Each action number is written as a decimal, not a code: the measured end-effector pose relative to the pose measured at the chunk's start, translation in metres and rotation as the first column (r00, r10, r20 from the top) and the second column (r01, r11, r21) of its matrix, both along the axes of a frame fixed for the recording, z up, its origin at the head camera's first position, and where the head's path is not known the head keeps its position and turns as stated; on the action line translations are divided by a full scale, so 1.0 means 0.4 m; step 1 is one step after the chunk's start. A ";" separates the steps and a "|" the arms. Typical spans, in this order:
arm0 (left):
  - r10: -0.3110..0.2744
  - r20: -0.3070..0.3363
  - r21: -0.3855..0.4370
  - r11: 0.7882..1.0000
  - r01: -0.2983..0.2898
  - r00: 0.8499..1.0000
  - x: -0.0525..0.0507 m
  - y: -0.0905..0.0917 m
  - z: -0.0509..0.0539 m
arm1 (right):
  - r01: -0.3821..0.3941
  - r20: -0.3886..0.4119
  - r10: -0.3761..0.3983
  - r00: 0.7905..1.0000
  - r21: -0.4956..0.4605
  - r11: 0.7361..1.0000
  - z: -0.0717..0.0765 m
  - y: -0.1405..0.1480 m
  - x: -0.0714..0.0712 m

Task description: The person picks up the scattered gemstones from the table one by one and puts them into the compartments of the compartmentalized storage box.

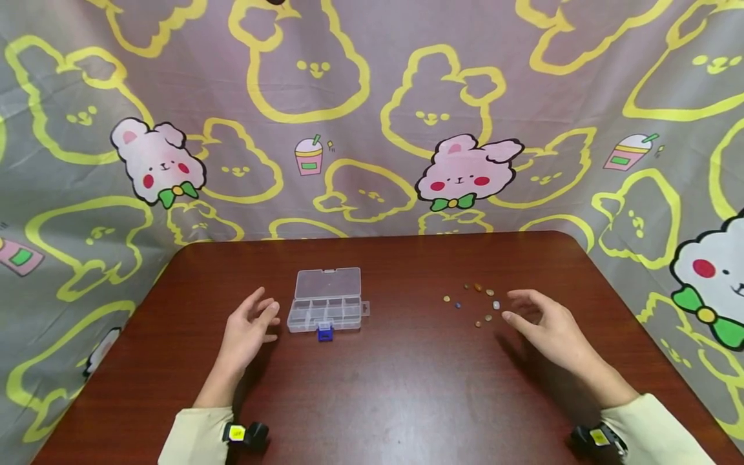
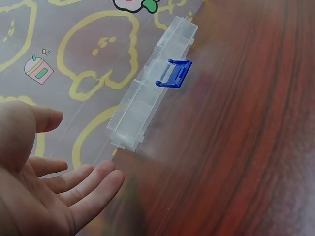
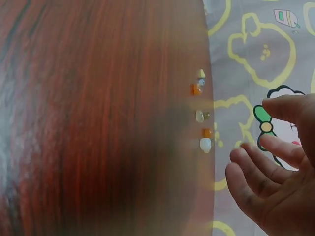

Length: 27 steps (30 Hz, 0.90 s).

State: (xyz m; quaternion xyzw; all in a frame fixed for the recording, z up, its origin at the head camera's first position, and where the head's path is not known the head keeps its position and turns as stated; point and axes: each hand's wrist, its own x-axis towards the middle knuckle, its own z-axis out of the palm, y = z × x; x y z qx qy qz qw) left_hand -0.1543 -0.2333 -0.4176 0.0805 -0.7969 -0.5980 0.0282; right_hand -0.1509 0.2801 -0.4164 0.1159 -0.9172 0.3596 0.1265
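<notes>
A clear plastic box [image 1: 324, 310] with small compartments and a blue latch [image 1: 325, 333] lies on the table, its lid raised at the back. My left hand [image 1: 248, 328] is just left of the box, fingers relaxed and holding nothing; the left wrist view shows the hand [image 2: 54, 182] apart from the box [image 2: 150, 93]. Several small coloured stones lie scattered right of the middle, among them a white one [image 1: 496, 305], an orange one [image 1: 478, 287] and a blue one [image 1: 458, 305]. My right hand [image 1: 549, 326] hovers at their right, empty, fingers loosely bent, also visible in the right wrist view [image 3: 275, 162].
The brown table [image 1: 372, 400] reaches back to a patterned cloth [image 1: 349, 58] with rabbit drawings, which also hangs along both sides. A black strap with a small device [image 1: 247, 434] is on the left wrist, and a similar one [image 1: 599, 439] on the right.
</notes>
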 end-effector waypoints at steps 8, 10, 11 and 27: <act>0.006 0.056 0.076 0.997 -0.010 0.998 -0.028 0.013 -0.017 | -0.065 0.110 0.077 0.991 -0.113 0.991 -0.006 -0.017 -0.010; 0.002 0.067 0.083 0.997 -0.008 0.998 -0.036 0.018 -0.021 | -0.078 0.145 0.099 0.984 -0.139 0.987 -0.012 -0.021 -0.012; 0.002 0.072 0.086 0.996 -0.008 0.997 -0.040 0.020 -0.023 | -0.084 0.163 0.108 0.981 -0.150 0.985 -0.014 -0.023 -0.013; -0.027 0.067 -0.059 0.998 0.031 0.997 -0.052 0.034 -0.044 | -0.116 0.309 0.165 0.937 -0.170 0.979 -0.045 -0.052 -0.035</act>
